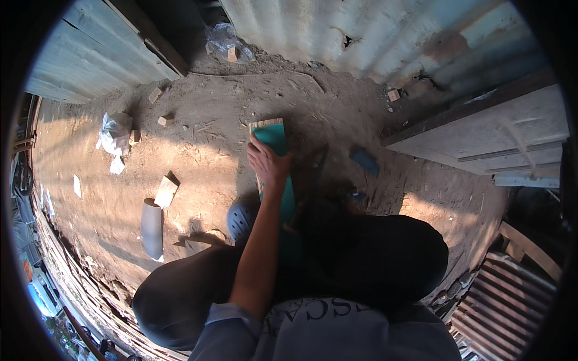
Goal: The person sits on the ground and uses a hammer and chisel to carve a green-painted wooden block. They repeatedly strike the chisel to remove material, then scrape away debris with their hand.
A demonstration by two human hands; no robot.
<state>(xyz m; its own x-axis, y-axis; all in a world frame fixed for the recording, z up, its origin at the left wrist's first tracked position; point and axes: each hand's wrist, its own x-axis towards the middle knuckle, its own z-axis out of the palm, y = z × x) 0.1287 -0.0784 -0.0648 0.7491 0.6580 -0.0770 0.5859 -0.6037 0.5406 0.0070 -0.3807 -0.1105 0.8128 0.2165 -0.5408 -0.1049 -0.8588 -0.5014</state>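
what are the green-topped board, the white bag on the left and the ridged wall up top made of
The board looks like wood, with pale bare grain at its far end; its green face could be paint or a thin sheet. The bag seems thin plastic: crinkled, whitish and slightly glossy. The wall is probably sheet metal, dull and weathered, judging by its ridges and rust-brown stain.

One left hand (269, 165) shows plainly, along with one green-coated board (272, 133), one perforated clog (239, 222) and two dark-trousered knees (180, 298) at the near side. Of small blocks (165, 121) five can be counted: three on the left, one at the far side and one far right, besides one larger wood piece (166, 192) on the left. There are two plastic bags (114, 133), one left and one far, one curved grey piece (152, 227) left, and one blue piece (364, 161) right.
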